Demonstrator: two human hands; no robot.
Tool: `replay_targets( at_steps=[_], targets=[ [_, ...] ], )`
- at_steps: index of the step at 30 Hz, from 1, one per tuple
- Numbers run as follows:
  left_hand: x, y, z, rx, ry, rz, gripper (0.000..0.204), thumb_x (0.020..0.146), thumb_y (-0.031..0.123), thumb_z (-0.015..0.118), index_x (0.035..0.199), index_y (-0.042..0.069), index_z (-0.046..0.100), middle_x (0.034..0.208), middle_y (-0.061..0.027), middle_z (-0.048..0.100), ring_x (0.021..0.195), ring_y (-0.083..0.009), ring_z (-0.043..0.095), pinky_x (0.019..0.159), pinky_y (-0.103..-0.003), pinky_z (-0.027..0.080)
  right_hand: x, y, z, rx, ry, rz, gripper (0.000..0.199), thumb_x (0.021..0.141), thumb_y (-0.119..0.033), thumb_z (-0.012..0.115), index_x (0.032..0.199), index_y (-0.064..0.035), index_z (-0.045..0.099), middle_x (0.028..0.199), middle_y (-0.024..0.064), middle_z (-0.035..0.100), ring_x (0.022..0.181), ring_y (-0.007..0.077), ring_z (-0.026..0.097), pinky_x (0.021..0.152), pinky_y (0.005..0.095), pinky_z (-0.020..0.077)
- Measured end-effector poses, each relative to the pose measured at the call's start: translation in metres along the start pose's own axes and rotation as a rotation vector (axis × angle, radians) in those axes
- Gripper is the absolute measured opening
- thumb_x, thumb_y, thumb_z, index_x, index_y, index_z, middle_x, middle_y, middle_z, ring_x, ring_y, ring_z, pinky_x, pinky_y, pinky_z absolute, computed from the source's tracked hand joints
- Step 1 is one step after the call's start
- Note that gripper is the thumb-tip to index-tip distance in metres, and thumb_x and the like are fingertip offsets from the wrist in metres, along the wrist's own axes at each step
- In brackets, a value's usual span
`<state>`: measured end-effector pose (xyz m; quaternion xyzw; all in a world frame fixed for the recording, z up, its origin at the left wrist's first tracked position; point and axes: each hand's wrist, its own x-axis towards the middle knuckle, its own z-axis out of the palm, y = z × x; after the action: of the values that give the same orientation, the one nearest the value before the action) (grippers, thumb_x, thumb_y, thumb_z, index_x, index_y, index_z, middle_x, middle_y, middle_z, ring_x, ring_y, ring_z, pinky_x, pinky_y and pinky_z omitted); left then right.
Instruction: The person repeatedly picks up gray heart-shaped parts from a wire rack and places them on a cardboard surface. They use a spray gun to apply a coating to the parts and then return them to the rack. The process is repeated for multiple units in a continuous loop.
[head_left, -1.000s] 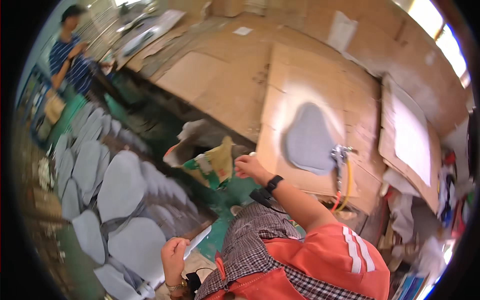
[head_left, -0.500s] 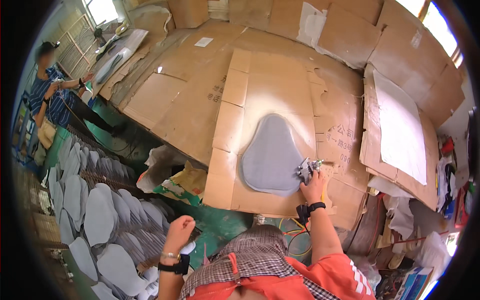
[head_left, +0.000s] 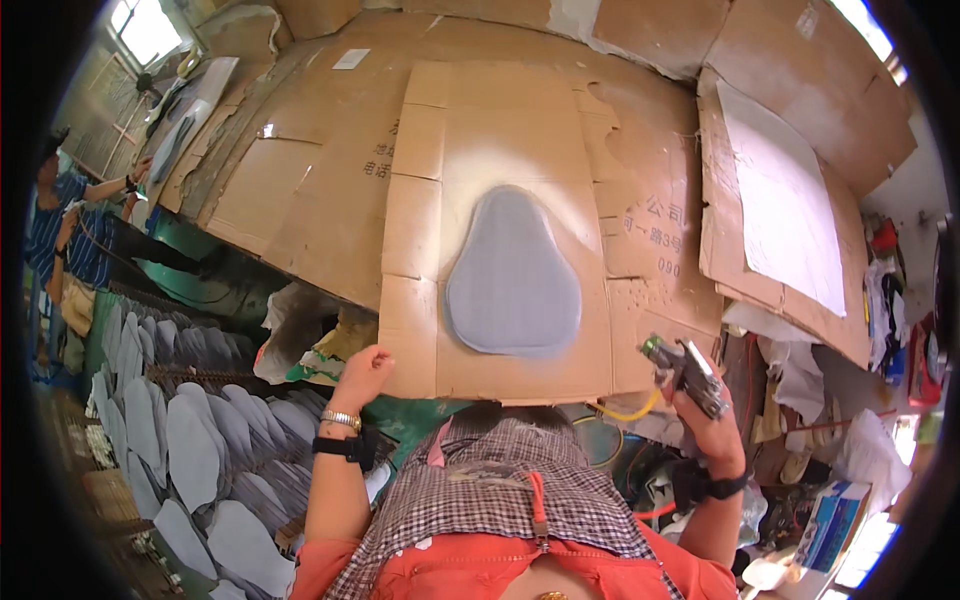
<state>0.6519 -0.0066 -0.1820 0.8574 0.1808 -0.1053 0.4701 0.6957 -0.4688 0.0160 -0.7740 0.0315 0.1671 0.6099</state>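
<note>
A grey pear-shaped flat piece [head_left: 515, 280], glossy along its rim, lies on a cardboard sheet [head_left: 415, 235] with pale spray haze around the piece. To the right of the sheet, my right hand [head_left: 708, 425] grips a metal spray gun [head_left: 692, 378], held apart from the piece; a yellow hose [head_left: 632, 409] runs near it. My left hand [head_left: 364, 378] is curled closed near the sheet's front left corner, with nothing visible in it.
Racks at the left hold many grey flat pieces [head_left: 195, 445]. Crumpled bags [head_left: 340, 340] lie under the table's edge. A white sheet [head_left: 785, 200] rests on cardboard at the right. Another person [head_left: 75, 235] works at the far left. Clutter and a blue box [head_left: 832, 525] stand at the right.
My right hand has moved right and back toward me with the spray gun, away from the grey piece. My left hand has risen slightly toward the cardboard's edge. The view has shifted.
</note>
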Motion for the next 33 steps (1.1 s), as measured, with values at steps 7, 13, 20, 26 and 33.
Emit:
replay_targets(
  at_steps=[7, 13, 20, 26, 33],
  targets=[
    [-0.014, -0.034, -0.018, 0.033, -0.039, -0.04, 0.023, 0.08, 0.02, 0.064, 0.093, 0.0, 0.062, 0.081, -0.0093, 0.066, 0.074, -0.0185, 0.062, 0.07, -0.03, 0.049, -0.098, 0.011, 0.029, 0.109, 0.041, -0.071, 0.07, 0.08, -0.023, 0.071, 0.135, 0.0009, 0.036, 0.088, 0.0073, 0.059, 0.079, 0.015, 0.058, 0.074, 0.0294, 0.0473],
    [-0.033, -0.094, -0.018, 0.073, -0.095, -0.076, 0.024, 0.08, 0.02, 0.064, 0.091, 0.0, 0.063, 0.077, -0.0068, 0.064, 0.068, -0.016, 0.06, 0.065, -0.029, 0.048, -0.144, 0.004, 0.073, 0.133, 0.184, -0.088, 0.068, 0.08, -0.023, 0.07, 0.134, 0.0016, 0.037, 0.085, 0.0077, 0.059, 0.072, 0.0143, 0.058, 0.067, 0.0277, 0.0481],
    [-0.037, -0.125, -0.01, 0.007, -0.14, -0.143, 0.027, 0.077, 0.025, 0.066, 0.09, 0.001, 0.064, 0.08, -0.0101, 0.066, 0.076, -0.0222, 0.063, 0.071, -0.032, 0.049, -0.188, -0.003, 0.082, 0.112, 0.139, -0.095, 0.066, 0.079, -0.021, 0.072, 0.131, 0.002, 0.04, 0.085, 0.0096, 0.06, 0.069, 0.0157, 0.06, 0.065, 0.0274, 0.0485],
    [-0.037, -0.12, -0.002, -0.044, -0.116, -0.15, 0.024, 0.078, 0.023, 0.066, 0.089, 0.001, 0.064, 0.076, -0.0078, 0.065, 0.068, -0.0176, 0.062, 0.063, -0.03, 0.049, -0.17, -0.012, 0.111, 0.18, 0.172, -0.161, 0.063, 0.08, -0.018, 0.069, 0.132, 0.0013, 0.039, 0.081, 0.0084, 0.06, 0.069, 0.016, 0.059, 0.067, 0.0278, 0.0468],
    [-0.04, -0.111, -0.001, -0.106, -0.086, -0.191, 0.021, 0.079, 0.02, 0.064, 0.087, 0.001, 0.065, 0.072, -0.0062, 0.064, 0.058, -0.0143, 0.059, 0.056, -0.029, 0.047, -0.177, -0.017, 0.085, 0.15, 0.322, -0.176, 0.063, 0.081, -0.017, 0.068, 0.132, 0.003, 0.038, 0.083, 0.0075, 0.06, 0.069, 0.0134, 0.057, 0.068, 0.0262, 0.0469]
  ],
)
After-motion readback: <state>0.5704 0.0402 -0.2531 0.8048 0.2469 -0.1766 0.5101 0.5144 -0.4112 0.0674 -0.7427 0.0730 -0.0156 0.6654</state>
